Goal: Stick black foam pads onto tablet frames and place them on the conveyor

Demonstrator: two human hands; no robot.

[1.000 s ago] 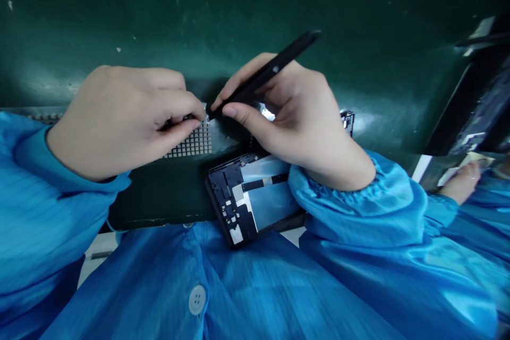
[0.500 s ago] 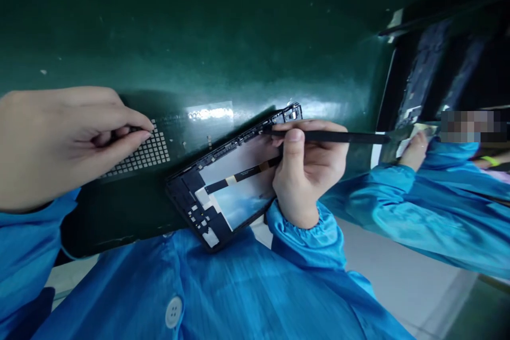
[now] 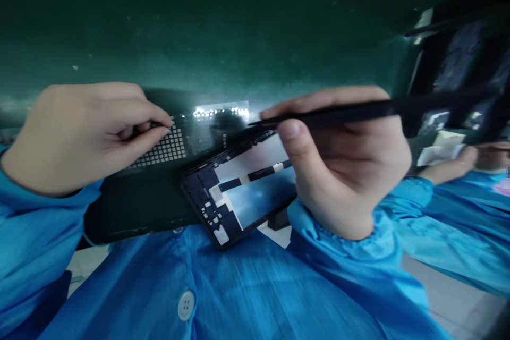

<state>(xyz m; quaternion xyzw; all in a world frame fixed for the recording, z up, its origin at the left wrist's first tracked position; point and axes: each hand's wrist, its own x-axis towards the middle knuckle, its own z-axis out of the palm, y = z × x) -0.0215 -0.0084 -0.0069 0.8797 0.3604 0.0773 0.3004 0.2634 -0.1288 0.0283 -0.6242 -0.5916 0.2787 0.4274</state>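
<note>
1. right hand (image 3: pixel 342 164) clamped on a slim black tool (image 3: pixel 358 110), tip near the casing (image 3: pixel 193 191)!
2. left hand (image 3: pixel 91 135), fingertips together at a sheet of tiny squares (image 3: pixel 169 147).
3. between them, that rectangular casing holds a shiny panel (image 3: pixel 255 196).
4. glossy green tabletop (image 3: pixel 239 37) beneath.

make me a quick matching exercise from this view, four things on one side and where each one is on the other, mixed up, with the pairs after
Things
1. left hand
2. slim black tool
3. opened device
4. white button

Places
A. on the front of the blue garment
B. at the grid of small pale squares
C. slanted, at the near edge of the green table
D. held in the right hand

Right pairs
1-B, 2-D, 3-C, 4-A
</note>
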